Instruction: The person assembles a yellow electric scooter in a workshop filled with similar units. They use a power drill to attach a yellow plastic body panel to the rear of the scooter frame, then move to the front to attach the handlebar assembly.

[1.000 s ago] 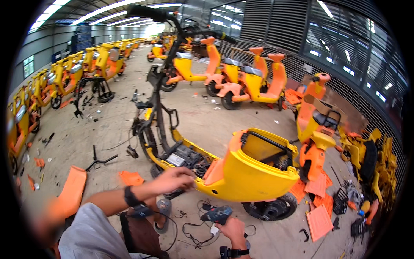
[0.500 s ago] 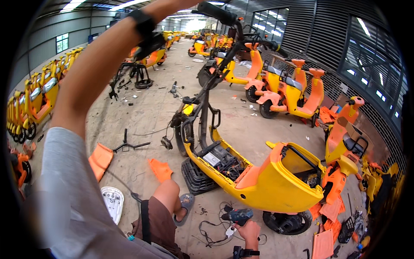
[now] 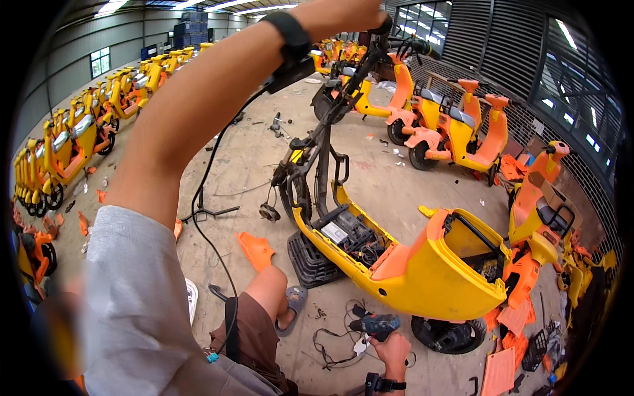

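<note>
A partly stripped yellow scooter (image 3: 429,270) stands before me, its front end bare black frame and its floor opening showing parts and wires. High at the top edge, my left hand (image 3: 347,16) is closed around the scooter's handlebar grip (image 3: 382,26); its fingers are partly out of the picture. Low at the right, my right hand (image 3: 394,348) grips a blue and black cordless drill (image 3: 375,325), held beside the scooter's lower side and left of its rear wheel (image 3: 449,333).
Under the scooter's front lies a black plastic basket (image 3: 316,261). Orange panels (image 3: 256,249) and a thin cable (image 3: 323,346) lie on the floor. Rows of scooters stand left (image 3: 72,148) and right (image 3: 456,132). More broken panels (image 3: 498,369) are heaped at the lower right.
My left hand has come rightward and down onto the handlebar grip. A black cord now hangs beside my left arm. The view has shifted; my right hand still holds the drill.
</note>
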{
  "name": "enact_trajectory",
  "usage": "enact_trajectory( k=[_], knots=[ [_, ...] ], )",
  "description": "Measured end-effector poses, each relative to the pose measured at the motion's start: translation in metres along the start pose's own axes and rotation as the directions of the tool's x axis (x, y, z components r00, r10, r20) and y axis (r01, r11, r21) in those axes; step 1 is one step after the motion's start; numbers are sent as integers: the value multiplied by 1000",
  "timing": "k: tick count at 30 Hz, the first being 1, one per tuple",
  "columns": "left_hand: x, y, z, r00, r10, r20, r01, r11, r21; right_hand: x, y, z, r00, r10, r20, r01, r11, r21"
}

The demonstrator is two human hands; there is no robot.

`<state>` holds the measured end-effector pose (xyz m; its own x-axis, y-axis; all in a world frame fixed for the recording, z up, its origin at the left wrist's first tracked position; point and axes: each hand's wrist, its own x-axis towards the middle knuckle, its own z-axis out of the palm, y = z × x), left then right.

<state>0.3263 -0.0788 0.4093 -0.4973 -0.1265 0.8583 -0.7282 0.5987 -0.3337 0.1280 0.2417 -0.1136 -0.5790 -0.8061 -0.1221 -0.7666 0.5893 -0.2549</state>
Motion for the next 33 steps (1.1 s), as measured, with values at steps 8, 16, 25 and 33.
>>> enact_trajectory(
  k=[8,16,25,33],
  knots=[
    [-22,61,5,944,323,-66,-233,795,560,6,-1,12,997,-17,71,20,998,-54],
    [10,-33,46,976,216,34,-216,926,311,14,-5,20,993,-5,122,10,999,-41],
    [32,-69,23,968,-25,249,-88,898,431,17,-5,11,985,-36,169,46,997,-57],
    [39,-43,18,894,-120,431,-9,959,285,17,-12,6,977,-85,194,98,993,-59]
  ],
)
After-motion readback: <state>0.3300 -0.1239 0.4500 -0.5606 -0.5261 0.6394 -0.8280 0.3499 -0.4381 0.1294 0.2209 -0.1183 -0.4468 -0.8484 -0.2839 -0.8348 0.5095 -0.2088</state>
